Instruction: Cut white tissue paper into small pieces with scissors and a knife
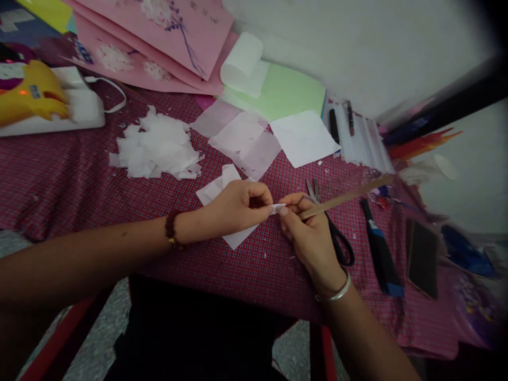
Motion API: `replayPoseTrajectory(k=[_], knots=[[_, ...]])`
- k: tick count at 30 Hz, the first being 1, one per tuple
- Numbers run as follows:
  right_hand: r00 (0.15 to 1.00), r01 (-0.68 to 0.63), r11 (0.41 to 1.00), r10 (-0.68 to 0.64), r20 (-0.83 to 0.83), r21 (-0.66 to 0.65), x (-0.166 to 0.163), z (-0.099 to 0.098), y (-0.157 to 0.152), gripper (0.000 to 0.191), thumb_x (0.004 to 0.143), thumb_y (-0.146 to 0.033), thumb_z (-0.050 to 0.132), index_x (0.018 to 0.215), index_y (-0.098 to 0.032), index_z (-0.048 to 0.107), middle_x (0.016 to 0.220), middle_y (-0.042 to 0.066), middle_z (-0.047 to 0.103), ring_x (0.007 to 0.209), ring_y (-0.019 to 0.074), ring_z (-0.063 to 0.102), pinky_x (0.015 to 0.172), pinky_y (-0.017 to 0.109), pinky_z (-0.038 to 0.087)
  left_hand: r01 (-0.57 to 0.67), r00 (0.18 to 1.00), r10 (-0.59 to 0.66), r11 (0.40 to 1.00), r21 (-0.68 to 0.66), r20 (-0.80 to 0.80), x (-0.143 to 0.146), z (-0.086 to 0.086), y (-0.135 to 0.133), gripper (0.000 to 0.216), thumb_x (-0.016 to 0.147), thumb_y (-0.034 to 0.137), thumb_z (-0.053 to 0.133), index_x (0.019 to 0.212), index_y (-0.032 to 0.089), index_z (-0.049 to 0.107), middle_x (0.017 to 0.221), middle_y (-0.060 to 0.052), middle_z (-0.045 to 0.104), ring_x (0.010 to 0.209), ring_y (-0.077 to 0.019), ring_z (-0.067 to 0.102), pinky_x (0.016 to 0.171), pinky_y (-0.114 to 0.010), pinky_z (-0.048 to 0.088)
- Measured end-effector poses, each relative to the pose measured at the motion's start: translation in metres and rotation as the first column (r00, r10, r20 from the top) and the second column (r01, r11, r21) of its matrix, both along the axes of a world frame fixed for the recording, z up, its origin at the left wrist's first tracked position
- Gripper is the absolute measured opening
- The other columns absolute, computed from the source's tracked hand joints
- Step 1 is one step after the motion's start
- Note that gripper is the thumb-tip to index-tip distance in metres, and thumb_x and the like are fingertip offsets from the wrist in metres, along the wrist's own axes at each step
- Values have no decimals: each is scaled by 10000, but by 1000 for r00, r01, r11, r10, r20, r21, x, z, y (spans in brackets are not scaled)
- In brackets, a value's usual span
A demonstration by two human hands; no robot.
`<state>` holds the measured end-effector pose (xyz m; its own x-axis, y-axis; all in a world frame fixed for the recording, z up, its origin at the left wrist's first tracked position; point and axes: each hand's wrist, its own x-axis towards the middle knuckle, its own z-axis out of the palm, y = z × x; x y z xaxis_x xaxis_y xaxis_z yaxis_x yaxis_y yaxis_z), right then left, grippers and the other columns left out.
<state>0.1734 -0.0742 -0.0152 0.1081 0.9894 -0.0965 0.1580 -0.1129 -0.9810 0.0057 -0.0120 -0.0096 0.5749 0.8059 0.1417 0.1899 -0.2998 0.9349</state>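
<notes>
Between my fingertips, over the table's near edge, is a small white paper piece [277,208], narrow and twisted-looking. My left hand [242,203] pinches its left end. My right hand [307,233] pinches the other end and also holds a thin, flat wooden stick [349,196], which slants up to the right. White paper sheets [241,239] lie under my left hand, partly covered by it. Black-handled scissors [342,243] rest on the cloth behind my right hand, which hides their middle. A loose heap of small white paper pieces [159,145] lies to the left.
A red checked cloth [99,196] covers the table. At the back are pink sheets with flower designs [174,37], a paper roll [242,61] and a green sheet [297,90]. A yellow glue gun [37,95] sits far left. A black-and-blue tool [381,254] and a dark phone-like slab [423,259] lie right.
</notes>
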Motion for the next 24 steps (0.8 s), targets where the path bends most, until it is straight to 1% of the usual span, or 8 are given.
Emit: replayPoseTrajectory(k=[6,10,14,17,18,20,22,24], knots=[[999,-24,999,23,39,24,-1,1,0,109,852,-280,651,769,-219,614,613,-60,460,528,98,413,496,253,325,32,999,-28,994,109,-42,-2,-4,1,164,811,159,586,662,149,652,595,30,626,564,-68,511,543,-196,377],[995,-35,999,31,92,36,-2,2,1,110,845,-251,639,745,-212,617,646,-47,493,550,101,438,514,255,342,47,996,-33,979,197,-78,-3,-6,2,186,829,154,572,658,150,646,578,34,598,549,-71,494,535,-205,355],[980,-52,996,38,195,69,-3,4,2,110,823,-216,628,714,-206,615,694,-25,535,585,110,475,525,257,360,95,989,-51,939,331,-138,-4,-7,1,173,831,142,566,676,154,642,607,23,581,573,-84,492,551,-215,356],[983,-35,998,23,180,59,-2,3,3,127,832,-233,629,708,-214,609,667,-26,524,577,115,463,513,257,349,126,984,-62,908,399,-168,-4,-8,0,167,828,131,558,688,157,645,654,2,598,616,-97,510,580,-221,377],[988,-22,999,15,152,47,-2,2,3,130,838,-247,633,714,-217,606,647,-31,512,565,114,452,505,256,341,120,985,-61,912,392,-160,-4,-8,0,163,828,132,559,693,158,646,661,1,605,619,-97,513,584,-221,381],[996,0,1000,-2,86,22,-1,1,3,127,844,-270,640,734,-223,599,612,-45,486,535,111,428,488,254,328,80,992,-43,941,329,-118,-4,-8,0,137,817,129,571,706,157,646,663,9,620,603,-87,509,575,-215,382],[999,8,1000,-8,45,15,-1,-1,3,117,845,-273,644,748,-224,599,594,-53,470,518,108,416,478,252,320,37,996,-19,976,217,-81,-3,-7,1,86,795,129,599,729,151,648,657,21,633,575,-75,503,554,-206,379],[999,8,1000,-9,39,24,0,-2,2,109,844,-266,649,753,-223,608,599,-51,473,526,110,427,480,253,324,23,997,-14,993,120,-72,-2,-5,2,54,781,134,623,738,145,654,643,27,639,553,-69,502,537,-198,379]])
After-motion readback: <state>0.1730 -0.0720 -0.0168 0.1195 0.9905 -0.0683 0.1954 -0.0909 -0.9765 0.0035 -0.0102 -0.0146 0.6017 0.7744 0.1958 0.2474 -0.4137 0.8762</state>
